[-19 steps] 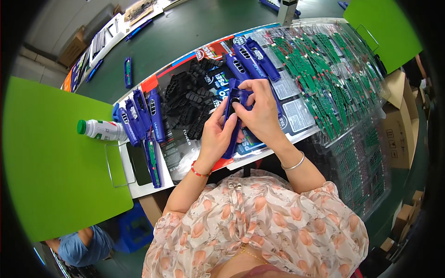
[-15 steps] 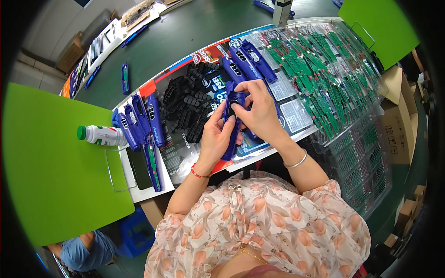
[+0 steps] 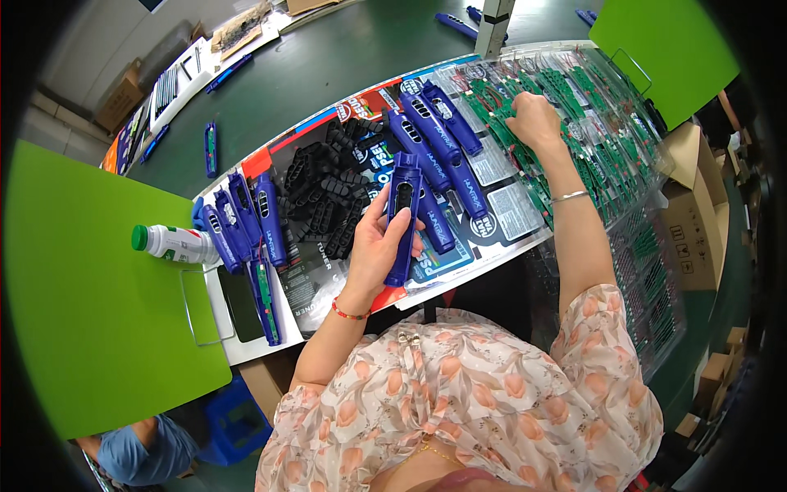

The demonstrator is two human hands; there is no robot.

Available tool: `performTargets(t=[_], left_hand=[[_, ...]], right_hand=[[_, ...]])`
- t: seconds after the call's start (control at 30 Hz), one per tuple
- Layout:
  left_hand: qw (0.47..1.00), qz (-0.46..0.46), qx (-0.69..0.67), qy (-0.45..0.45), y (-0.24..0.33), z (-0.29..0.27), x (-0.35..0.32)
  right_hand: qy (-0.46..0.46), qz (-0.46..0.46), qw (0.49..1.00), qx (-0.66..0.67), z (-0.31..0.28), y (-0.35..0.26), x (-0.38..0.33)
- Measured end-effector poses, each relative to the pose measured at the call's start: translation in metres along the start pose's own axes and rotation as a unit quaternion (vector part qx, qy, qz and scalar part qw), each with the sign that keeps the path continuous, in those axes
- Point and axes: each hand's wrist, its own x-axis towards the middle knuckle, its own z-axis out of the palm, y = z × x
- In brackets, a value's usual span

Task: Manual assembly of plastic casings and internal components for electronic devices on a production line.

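Note:
My left hand (image 3: 379,246) grips a long blue plastic housing half (image 3: 405,174), its hollow inside facing up and a black insert in its oval opening. My thumb lies along the near part of it. My right hand (image 3: 537,123) is over the tray of green circuit boards (image 3: 586,152) with thin red wires, at the right. Its fingers are curled together at the boards; whatever is between them is hidden. Several more blue housings (image 3: 430,135) lie between the two hands. Left of the held housing is a heap of black button strips (image 3: 320,184).
Blue housings (image 3: 234,225), one open with a green board (image 3: 264,299), lie at the left near a white bottle with a green cap (image 3: 174,243). Green panels (image 3: 98,295) flank the workplace. A metal post (image 3: 493,29) stands at the back; a cardboard box (image 3: 697,213) is right.
My right hand has left the housing and moved right and away from me to the circuit boards. My left hand keeps hold of the housing.

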Motion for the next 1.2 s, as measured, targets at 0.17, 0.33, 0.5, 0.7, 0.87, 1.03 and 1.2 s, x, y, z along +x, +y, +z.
performTargets(t=[0.17, 0.33, 0.5, 0.7, 0.87, 1.03, 1.2], left_hand=[[0.998, -0.022, -0.06, 0.004, 0.004, 0.0, 0.001], [0.997, -0.026, -0.071, 0.007, 0.002, -0.002, 0.003], [0.992, -0.024, -0.121, 0.003, 0.002, -0.006, 0.005], [0.986, -0.01, -0.163, -0.022, -0.001, -0.011, 0.005], [0.984, 0.006, -0.172, -0.042, 0.003, -0.011, 0.002], [0.982, 0.012, -0.18, -0.055, -0.003, -0.018, 0.001], [0.981, -0.005, -0.195, -0.015, 0.004, -0.012, 0.0]], right_hand=[[-0.012, -0.014, 1.0, -0.016, -0.008, -0.007, -0.005], [0.064, 0.019, 0.998, 0.019, -0.011, -0.002, -0.011], [0.142, 0.011, 0.979, 0.143, -0.042, -0.003, -0.015], [-0.001, 0.011, 0.825, 0.566, -0.076, -0.065, -0.071], [0.035, -0.049, 0.75, 0.658, -0.071, -0.099, -0.108], [-0.029, -0.018, 0.669, 0.742, -0.048, -0.111, -0.122], [-0.051, -0.025, 0.661, 0.748, -0.033, -0.128, -0.141]])
